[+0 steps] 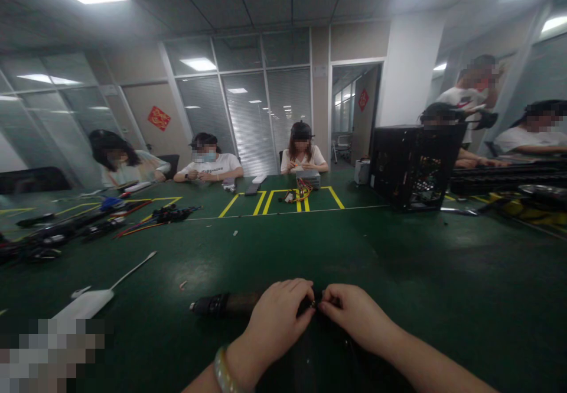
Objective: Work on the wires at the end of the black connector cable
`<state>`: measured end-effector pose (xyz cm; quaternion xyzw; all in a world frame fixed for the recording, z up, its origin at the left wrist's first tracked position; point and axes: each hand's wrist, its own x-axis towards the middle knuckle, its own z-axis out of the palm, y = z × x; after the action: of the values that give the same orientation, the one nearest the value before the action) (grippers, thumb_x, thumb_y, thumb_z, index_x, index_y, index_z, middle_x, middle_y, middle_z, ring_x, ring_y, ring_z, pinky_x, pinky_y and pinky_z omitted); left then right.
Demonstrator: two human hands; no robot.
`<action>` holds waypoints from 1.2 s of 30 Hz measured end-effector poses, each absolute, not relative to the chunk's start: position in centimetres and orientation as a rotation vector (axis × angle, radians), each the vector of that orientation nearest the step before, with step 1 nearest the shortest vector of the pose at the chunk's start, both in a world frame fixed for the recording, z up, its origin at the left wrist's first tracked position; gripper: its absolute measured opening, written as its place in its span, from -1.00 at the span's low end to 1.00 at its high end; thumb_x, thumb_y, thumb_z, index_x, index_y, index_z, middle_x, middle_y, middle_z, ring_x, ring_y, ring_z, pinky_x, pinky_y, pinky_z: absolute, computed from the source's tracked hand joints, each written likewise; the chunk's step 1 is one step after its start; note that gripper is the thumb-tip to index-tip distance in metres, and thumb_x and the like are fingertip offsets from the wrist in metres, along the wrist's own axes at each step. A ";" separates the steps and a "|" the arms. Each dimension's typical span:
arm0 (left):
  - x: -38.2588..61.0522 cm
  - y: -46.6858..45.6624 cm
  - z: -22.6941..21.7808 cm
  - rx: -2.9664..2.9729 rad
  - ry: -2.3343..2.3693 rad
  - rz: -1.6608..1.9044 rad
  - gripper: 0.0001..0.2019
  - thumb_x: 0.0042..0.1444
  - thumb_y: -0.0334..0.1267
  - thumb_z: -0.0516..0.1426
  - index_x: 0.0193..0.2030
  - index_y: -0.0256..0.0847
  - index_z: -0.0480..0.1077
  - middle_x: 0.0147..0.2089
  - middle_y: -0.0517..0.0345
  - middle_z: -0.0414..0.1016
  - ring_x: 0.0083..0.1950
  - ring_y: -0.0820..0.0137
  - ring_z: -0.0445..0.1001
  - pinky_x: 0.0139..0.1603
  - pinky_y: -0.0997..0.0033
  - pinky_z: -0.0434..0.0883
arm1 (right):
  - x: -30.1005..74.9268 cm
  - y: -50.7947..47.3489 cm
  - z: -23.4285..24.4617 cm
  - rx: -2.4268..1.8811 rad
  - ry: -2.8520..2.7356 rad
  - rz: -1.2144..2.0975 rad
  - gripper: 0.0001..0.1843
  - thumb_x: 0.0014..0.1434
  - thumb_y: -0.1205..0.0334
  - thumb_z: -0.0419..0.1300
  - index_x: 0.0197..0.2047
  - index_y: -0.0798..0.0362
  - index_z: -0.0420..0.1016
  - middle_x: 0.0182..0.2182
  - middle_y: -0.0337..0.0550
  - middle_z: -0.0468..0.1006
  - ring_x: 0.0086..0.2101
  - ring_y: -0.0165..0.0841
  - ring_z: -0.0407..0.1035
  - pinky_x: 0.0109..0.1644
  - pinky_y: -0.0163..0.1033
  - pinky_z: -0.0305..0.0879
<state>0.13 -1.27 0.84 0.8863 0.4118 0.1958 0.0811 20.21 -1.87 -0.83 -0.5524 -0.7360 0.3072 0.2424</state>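
Both of my hands meet low in the middle of the green table (398,275). My left hand (277,319) is closed over a dark, long tool-like object (221,304) that lies on the table and sticks out to the left. My right hand (354,316) is pinched shut on a small dark part at that object's right end; what the part is I cannot make out. A pale green bangle (222,372) sits on my left wrist. A dark flat thing lies under my forearms.
A white cable and adapter (95,298) lie at the left. Cable bundles (163,216) and dark gear crowd the far left. A black computer case (414,165) stands at the right. A power supply with coloured wires (305,183) sits before a person opposite. Several people sit around the table.
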 end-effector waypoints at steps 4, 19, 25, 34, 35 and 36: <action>0.1 -1.2 0.8 2.645 1.217 0.597 -0.89 0.13 -0.36 0.15 -0.20 -0.12 0.37 0.04 0.18 0.46 0.06 0.29 0.41 0.06 0.22 0.34 | 20.2 -1.9 -0.6 -1.520 -2.010 0.834 -0.83 0.19 0.17 0.15 -0.36 0.03 0.50 -0.48 -0.28 0.52 -0.45 -0.42 0.34 -0.43 -0.37 0.04; 0.1 -1.1 0.5 2.703 1.162 0.661 -0.85 0.09 -0.40 0.17 -0.21 -0.10 0.36 0.11 0.24 0.42 0.16 0.34 0.35 0.32 0.10 0.13 | 20.1 -1.8 -0.6 -1.521 -2.035 0.807 -0.84 0.18 0.20 0.15 -0.38 0.04 0.49 -0.48 -0.29 0.50 -0.46 -0.42 0.33 -0.43 -0.37 0.03; 0.0 -1.0 0.1 2.622 1.272 0.632 -0.85 0.07 -0.33 0.21 -0.21 -0.11 0.35 0.14 0.19 0.40 0.14 0.27 0.36 0.14 0.17 0.33 | 20.1 -1.8 -0.5 -1.516 -2.019 0.838 -0.82 0.19 0.17 0.15 -0.38 0.05 0.49 -0.47 -0.28 0.51 -0.45 -0.42 0.33 -0.43 -0.38 0.03; -0.1 -0.8 0.0 2.581 1.251 0.684 -0.90 0.08 -0.31 0.21 -0.25 -0.11 0.38 0.11 0.21 0.43 0.12 0.27 0.39 0.11 0.18 0.33 | 20.6 -1.7 -0.7 -1.450 -1.974 0.990 -0.80 0.21 0.16 0.13 -0.35 0.06 0.50 -0.49 -0.27 0.50 -0.46 -0.43 0.33 -0.43 -0.39 0.08; -0.1 -0.8 0.0 2.580 1.245 0.685 -0.90 0.08 -0.31 0.21 -0.25 -0.11 0.39 0.10 0.21 0.44 0.11 0.27 0.39 0.11 0.19 0.33 | 20.6 -1.7 -0.7 -1.444 -1.980 0.991 -0.80 0.20 0.17 0.13 -0.36 0.06 0.50 -0.49 -0.28 0.50 -0.47 -0.43 0.33 -0.42 -0.39 0.08; -0.1 -0.8 0.1 2.579 1.240 0.687 -0.90 0.07 -0.32 0.21 -0.26 -0.11 0.39 0.09 0.21 0.45 0.10 0.27 0.40 0.10 0.19 0.33 | 20.6 -1.7 -0.7 -1.441 -1.989 0.983 -0.81 0.20 0.17 0.13 -0.37 0.05 0.50 -0.50 -0.28 0.50 -0.47 -0.43 0.33 -0.42 -0.39 0.08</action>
<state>-0.15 -0.83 0.07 0.8721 0.4191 0.2322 0.0993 20.60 -1.70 -0.69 -0.5280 -0.7288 0.3601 0.2456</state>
